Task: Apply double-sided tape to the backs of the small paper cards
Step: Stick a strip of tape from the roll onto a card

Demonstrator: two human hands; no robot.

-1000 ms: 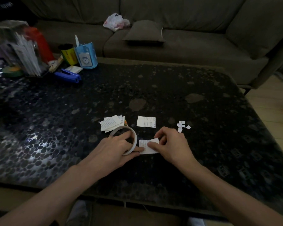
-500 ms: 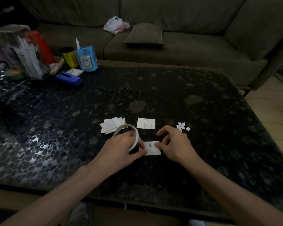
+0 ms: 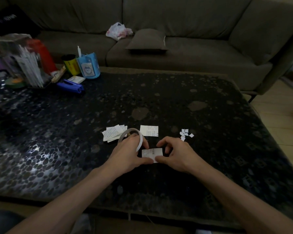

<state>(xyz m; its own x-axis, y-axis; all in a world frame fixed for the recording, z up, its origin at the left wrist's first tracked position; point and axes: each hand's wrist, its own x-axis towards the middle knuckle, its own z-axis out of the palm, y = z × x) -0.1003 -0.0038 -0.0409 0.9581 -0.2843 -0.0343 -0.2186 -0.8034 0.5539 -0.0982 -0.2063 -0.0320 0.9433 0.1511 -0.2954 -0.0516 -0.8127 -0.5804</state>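
A small white paper card (image 3: 151, 153) lies on the dark table (image 3: 74, 132) between my two hands. My left hand (image 3: 128, 155) grips a white roll of double-sided tape (image 3: 139, 141), tilted on edge, and its thumb touches the card's lower left corner. My right hand (image 3: 174, 155) has curled fingers; its thumb presses the card's lower right edge. A stack of cards (image 3: 113, 135) sits behind the roll, and a single card (image 3: 149, 130) lies to its right. Several tiny white paper bits (image 3: 185, 134) are scattered further right.
At the table's far left stand a blue stapler (image 3: 71, 86), a blue pen holder (image 3: 88, 67), a yellow can (image 3: 71, 64), a red bottle (image 3: 44, 56) and a clear holder (image 3: 24, 65). A grey sofa (image 3: 176, 53) with a cushion (image 3: 146, 40) and a plastic bag (image 3: 118, 31) runs behind.
My left hand has tipped the tape roll up and drawn it closer to the card. My right hand's fingers have lifted off the card's top, leaving the thumb on its lower edge.
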